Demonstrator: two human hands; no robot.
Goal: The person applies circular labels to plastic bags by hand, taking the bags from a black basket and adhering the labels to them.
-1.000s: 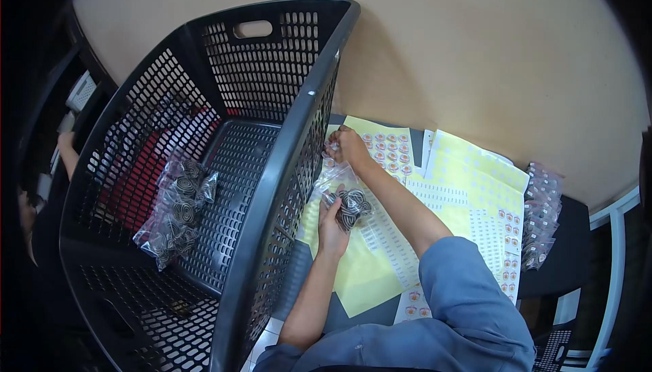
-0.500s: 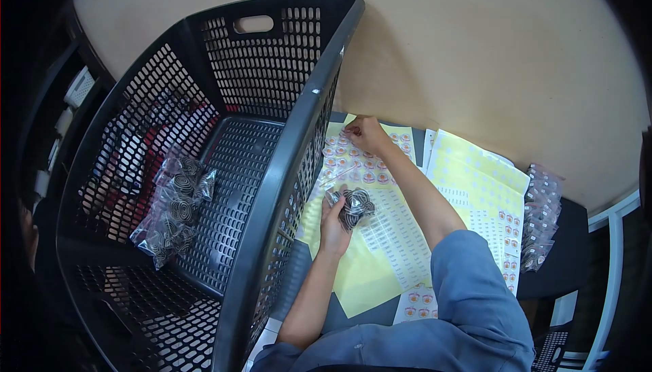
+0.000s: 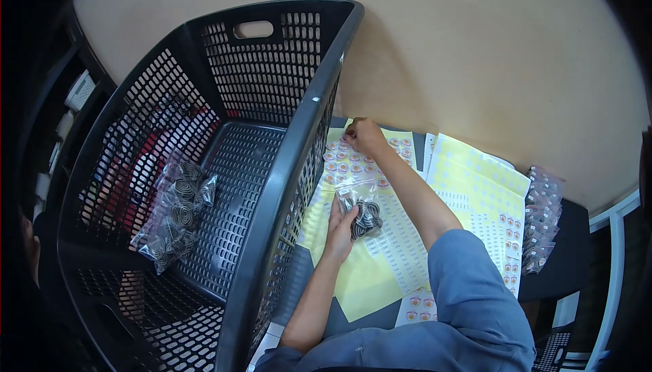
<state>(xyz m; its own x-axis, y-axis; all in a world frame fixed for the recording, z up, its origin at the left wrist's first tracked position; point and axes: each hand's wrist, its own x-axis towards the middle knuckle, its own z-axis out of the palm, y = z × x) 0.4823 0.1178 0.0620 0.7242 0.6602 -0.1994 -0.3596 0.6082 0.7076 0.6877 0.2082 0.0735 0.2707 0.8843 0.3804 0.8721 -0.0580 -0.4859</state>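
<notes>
My left hand (image 3: 341, 229) is closed on a clear zip bag (image 3: 367, 214), its thumb across the front. Inside the bag are dark pieces with a pale spiral pattern. Higher up, my right hand (image 3: 365, 137) has its fingers pinched together at the upper left of a yellow-backed sheet of round stickers (image 3: 356, 157); whatever lies between the fingertips is hidden. A yellow sheet with rows of small printed labels (image 3: 401, 250) lies under the bag and left hand.
A large black basket (image 3: 272, 188) stands tilted at left, holding several similar bags (image 3: 180, 216). More sticker and label sheets (image 3: 468, 182) lie at right, beside a row of filled bags (image 3: 542, 219). A beige wall (image 3: 475, 52) rises behind. Part of a person (image 3: 28, 239) shows at the left edge.
The bag in my left hand has turned, so its clear zip top now points up toward the sticker sheet. My right hand stays at the sheet's upper left, its fingers slightly shifted.
</notes>
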